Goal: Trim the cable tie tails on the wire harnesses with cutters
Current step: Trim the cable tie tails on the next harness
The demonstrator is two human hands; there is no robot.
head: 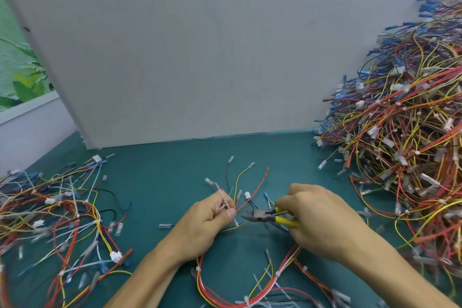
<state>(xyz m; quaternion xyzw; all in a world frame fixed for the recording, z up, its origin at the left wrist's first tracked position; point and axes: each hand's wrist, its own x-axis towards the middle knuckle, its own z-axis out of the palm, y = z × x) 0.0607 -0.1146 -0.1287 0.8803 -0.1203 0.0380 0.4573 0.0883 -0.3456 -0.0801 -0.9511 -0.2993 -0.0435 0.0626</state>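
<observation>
2 hands work on a wire harness [252, 290] with cutters [265, 216] over a green table [162, 175].
The left hand [207, 222] grips a bunch of white cable tie tails [223, 201], with wires fanning out beyond its fingers. The right hand [320, 217] clasps the yellow handles of the cutters, whose tips point at the left thumb and look slightly parted, though blur hides this. The harness loops between both wrists. 1 tall heap [405, 132] lies right of the right hand, and 1 flatter heap [62, 220] lies left of the left hand.
</observation>
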